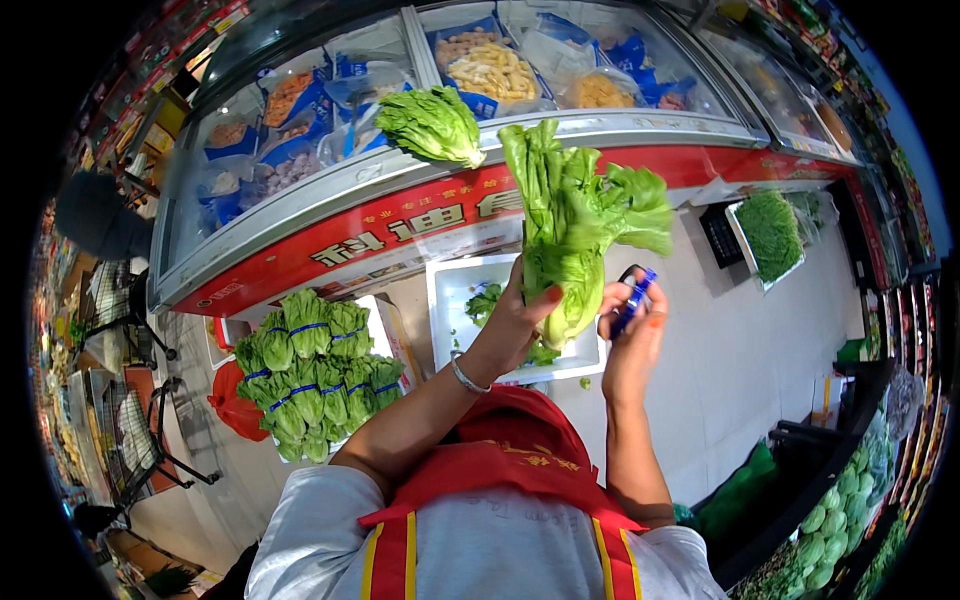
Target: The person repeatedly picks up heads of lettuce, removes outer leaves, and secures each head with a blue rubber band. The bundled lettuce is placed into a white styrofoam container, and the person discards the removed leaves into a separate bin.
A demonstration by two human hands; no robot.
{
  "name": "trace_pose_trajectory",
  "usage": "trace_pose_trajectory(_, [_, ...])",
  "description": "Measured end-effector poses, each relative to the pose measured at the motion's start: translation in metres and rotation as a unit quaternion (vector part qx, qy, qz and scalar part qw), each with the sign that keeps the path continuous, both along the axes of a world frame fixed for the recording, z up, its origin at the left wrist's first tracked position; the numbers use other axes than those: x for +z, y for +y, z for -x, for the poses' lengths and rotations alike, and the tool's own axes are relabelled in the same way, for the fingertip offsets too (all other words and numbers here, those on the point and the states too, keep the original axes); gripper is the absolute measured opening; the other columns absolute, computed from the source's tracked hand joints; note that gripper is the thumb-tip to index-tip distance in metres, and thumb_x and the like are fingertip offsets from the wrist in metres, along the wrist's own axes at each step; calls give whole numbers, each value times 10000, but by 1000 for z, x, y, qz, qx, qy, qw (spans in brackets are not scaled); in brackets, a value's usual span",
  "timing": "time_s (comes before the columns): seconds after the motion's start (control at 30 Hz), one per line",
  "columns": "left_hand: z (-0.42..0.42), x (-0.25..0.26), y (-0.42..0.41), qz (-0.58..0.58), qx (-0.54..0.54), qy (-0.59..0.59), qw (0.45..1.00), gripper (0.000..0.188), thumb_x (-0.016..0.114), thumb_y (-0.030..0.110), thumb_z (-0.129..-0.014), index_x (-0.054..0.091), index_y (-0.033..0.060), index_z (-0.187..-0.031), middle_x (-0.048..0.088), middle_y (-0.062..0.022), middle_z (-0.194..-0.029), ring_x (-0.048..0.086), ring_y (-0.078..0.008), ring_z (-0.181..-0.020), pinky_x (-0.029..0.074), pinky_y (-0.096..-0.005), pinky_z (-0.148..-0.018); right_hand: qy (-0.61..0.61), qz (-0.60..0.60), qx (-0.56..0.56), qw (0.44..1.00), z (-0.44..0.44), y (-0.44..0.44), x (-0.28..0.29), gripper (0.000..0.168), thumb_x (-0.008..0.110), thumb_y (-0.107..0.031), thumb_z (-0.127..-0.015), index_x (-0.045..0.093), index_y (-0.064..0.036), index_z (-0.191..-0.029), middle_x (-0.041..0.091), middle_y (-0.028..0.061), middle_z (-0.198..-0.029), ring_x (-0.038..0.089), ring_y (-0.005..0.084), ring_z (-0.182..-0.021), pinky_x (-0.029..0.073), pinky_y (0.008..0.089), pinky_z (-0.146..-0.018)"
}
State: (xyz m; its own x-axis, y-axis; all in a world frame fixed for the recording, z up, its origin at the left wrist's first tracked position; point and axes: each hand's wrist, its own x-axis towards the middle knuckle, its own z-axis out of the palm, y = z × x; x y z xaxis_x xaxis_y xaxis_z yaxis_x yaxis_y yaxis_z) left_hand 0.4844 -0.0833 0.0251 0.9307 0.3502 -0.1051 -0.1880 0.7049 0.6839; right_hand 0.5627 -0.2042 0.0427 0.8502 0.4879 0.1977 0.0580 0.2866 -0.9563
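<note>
My left hand [517, 321] grips a head of green leaf lettuce [564, 262] near its base, with the loose leaves pointing up and away from me. Just right of the lettuce, my right hand [637, 322] holds a shiny blue strip or roll of tape [634, 301]; a dark part shows beside it, and its exact form is unclear. Below the lettuce stands a white foam box [442, 300] with loose leaves [484, 304] inside. Another lettuce head [435, 126] rests on the freezer's front rim. At left, a stack of lettuce bundles [319, 375] is bound with blue bands.
A glass-topped chest freezer [600, 127] with bagged frozen food runs across the front. At right, a white tray of fine greens [769, 236] sits by a black crate [721, 236]. Shopping carts [150, 427] stand at left, and a vegetable shelf [832, 525] at lower right.
</note>
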Motion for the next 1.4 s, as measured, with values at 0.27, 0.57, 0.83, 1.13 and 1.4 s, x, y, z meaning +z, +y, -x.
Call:
trace_pose_trajectory(0.27, [11, 16, -14, -157, 43, 13, 987, 683, 610, 310, -789, 263, 93, -1337, 366, -91, -1277, 364, -220, -1171, 292, -356, -990, 204, -64, 132, 968, 12, 2, -16, 633, 463, -476, -869, 287, -69, -1322, 400, 97, -1296, 408, 199, -1154, 327, 345, -965])
trace_pose_trajectory(0.57, [30, 32, -24, -561, 252, 60, 786, 552, 791, 170, -582, 460, 40, -1004, 391, -107, -1032, 416, -249, -954, 377, -355, -833, 222, -83, 59, 970, 26, 0, -22, 749, 504, -509, -839, 209, -48, -1350, 379, 96, -1296, 370, 222, -1194, 280, 367, -1011])
trace_pose_trajectory(0.83, [33, 13, -25, -213, 162, 1, 964, 254, 635, -3, -772, 450, 48, -939, 418, -10, -921, 436, -84, -826, 410, -219, -730, 215, -81, 54, 972, 30, 1, 7, 607, 664, -129, -771, 282, -62, -1237, 437, 106, -1177, 442, 188, -1081, 355, 323, -931])
trace_pose_trajectory(1.13, [38, 15, -47, -166, 249, -3, 954, 357, 553, 26, -852, 384, 18, -1167, 489, -50, -1081, 483, -118, -975, 412, -252, -817, 229, -103, -74, 965, 34, 10, 1, 572, 643, -150, -789, 274, -62, -1218, 448, 128, -1167, 466, 215, -1069, 395, 345, -903])
trace_pose_trajectory(1.4, [60, -21, -56, -252, 232, 61, 937, 265, 579, 85, -852, 462, -22, -1065, 540, -77, -1014, 532, -140, -911, 431, -254, -803, 318, -115, -113, 934, 6, 2, -18, 489, 596, -314, -817, 435, -30, -1181, 525, 93, -1104, 533, 201, -978, 471, 344, -779])
